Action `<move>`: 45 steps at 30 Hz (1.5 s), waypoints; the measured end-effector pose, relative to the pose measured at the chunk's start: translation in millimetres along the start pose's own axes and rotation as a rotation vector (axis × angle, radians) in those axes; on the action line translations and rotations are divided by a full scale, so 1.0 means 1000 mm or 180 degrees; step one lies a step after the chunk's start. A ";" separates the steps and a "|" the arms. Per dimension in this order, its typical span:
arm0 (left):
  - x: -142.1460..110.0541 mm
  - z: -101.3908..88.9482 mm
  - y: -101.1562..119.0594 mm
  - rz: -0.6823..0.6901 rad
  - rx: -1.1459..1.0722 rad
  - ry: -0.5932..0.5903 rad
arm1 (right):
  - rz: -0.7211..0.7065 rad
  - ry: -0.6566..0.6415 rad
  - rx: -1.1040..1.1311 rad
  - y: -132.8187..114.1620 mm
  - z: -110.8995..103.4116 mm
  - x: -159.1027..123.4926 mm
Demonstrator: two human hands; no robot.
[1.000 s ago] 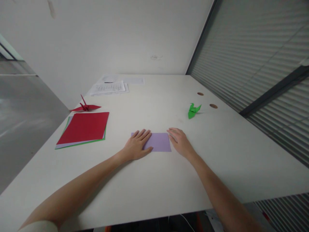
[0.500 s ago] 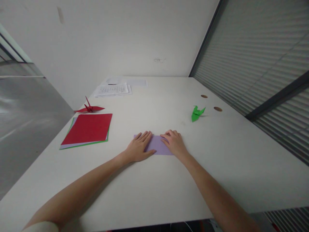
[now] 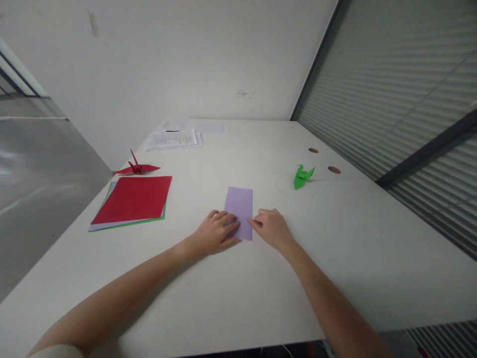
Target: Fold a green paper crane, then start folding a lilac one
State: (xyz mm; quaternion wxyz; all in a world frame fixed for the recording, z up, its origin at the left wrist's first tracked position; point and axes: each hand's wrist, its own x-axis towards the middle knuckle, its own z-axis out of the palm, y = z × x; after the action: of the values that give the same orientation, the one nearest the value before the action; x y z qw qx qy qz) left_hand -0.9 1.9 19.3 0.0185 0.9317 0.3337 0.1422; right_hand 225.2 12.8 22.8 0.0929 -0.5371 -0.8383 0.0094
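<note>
A folded lilac paper rectangle (image 3: 239, 205) lies on the white table (image 3: 238, 293) with its long side pointing away from me. My left hand (image 3: 215, 233) rests on its near left corner, fingers curled over the edge. My right hand (image 3: 271, 227) touches its near right edge with the fingertips. Both hands lie flat against the table top, and the near end of the paper is partly hidden under my fingers.
A stack of coloured sheets with red on top (image 3: 131, 200) lies at the left, a red paper crane (image 3: 136, 167) behind it. A green folded figure (image 3: 302, 176) sits at the right near two round holes (image 3: 334, 170). Printed papers (image 3: 173, 138) lie at the far edge.
The lilac paper has been turned a quarter turn: it lay crosswise, now it points away from me. Both hands drew closer to me and sit at its near end.
</note>
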 end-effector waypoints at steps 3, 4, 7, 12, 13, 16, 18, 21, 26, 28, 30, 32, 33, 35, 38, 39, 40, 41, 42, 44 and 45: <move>-0.002 0.003 -0.001 -0.0037 -0.0053 0.0015 | -0.0219 0.0288 0.0386 0.009 0.007 0.000; -0.002 0.003 -0.001 -0.0042 -0.0065 0.0040 | -0.0321 0.0319 0.0459 0.011 0.009 0.000; -0.003 0.004 0.001 -0.0020 -0.0092 0.0103 | -0.0493 0.0184 0.0522 0.013 0.012 -0.003; -0.001 0.006 0.003 -0.0034 0.0083 0.0013 | -0.0562 -0.0022 0.0519 0.002 0.006 -0.007; -0.001 0.006 0.001 -0.0034 0.0178 -0.0016 | -0.0603 0.0001 0.0533 0.001 0.006 -0.007; 0.000 0.008 -0.006 0.0066 0.0418 -0.0054 | -0.0673 0.0132 0.0534 0.002 0.008 -0.005; 0.001 0.008 -0.012 0.0204 0.0507 -0.0063 | -0.0724 0.0151 0.0476 0.006 0.011 -0.002; 0.001 0.005 -0.017 0.0340 0.0596 -0.0140 | -0.0924 0.0137 0.0310 0.009 0.014 0.001; 0.002 -0.003 -0.021 0.0313 0.0738 -0.0075 | -0.1066 0.0310 0.0004 0.003 0.010 0.002; 0.002 -0.007 -0.020 0.0280 0.0850 0.0061 | -0.1029 0.0485 -0.0025 -0.002 0.006 0.001; 0.003 -0.011 -0.019 0.0251 0.0906 0.0259 | -0.1023 0.0762 -0.0012 -0.007 0.003 0.000; 0.004 -0.015 -0.016 0.0293 0.0885 0.0509 | -0.1076 0.1103 0.0010 -0.011 0.001 0.000; 0.004 -0.017 -0.015 0.0345 0.0862 0.0634 | -0.1115 0.1270 0.0029 -0.013 0.000 0.000; 0.005 -0.022 -0.015 0.0486 0.0819 0.0864 | -0.1189 0.1568 0.0086 -0.016 -0.001 0.000; 0.005 -0.025 -0.015 0.0747 0.0814 0.1108 | -0.1257 0.1865 0.0171 -0.020 -0.002 0.000; 0.004 -0.025 -0.015 0.0828 0.0829 0.1159 | -0.1277 0.1924 0.0180 -0.021 -0.003 0.000; 0.004 -0.025 -0.015 0.0897 0.0851 0.1195 | -0.1302 0.1964 0.0178 -0.023 -0.004 -0.001; 0.004 -0.024 -0.015 0.0950 0.0876 0.1217 | -0.1334 0.1990 0.0172 -0.025 -0.004 -0.001; 0.003 -0.024 -0.014 0.0986 0.0899 0.1230 | -0.1367 0.2013 0.0167 -0.026 -0.004 -0.001; 0.003 -0.023 -0.013 0.1021 0.0941 0.1220 | -0.1411 0.2049 0.0186 -0.029 -0.003 -0.001; 0.003 -0.022 -0.013 0.1036 0.0964 0.1202 | -0.1405 0.2059 0.0206 -0.030 -0.003 0.000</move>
State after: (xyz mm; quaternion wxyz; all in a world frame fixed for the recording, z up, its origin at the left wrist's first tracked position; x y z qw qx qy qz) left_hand -13.0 12.7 39.8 -0.2062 0.9222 0.1948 0.2629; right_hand 199.3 -0.2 28.9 0.3690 -0.3160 -0.8604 -0.1541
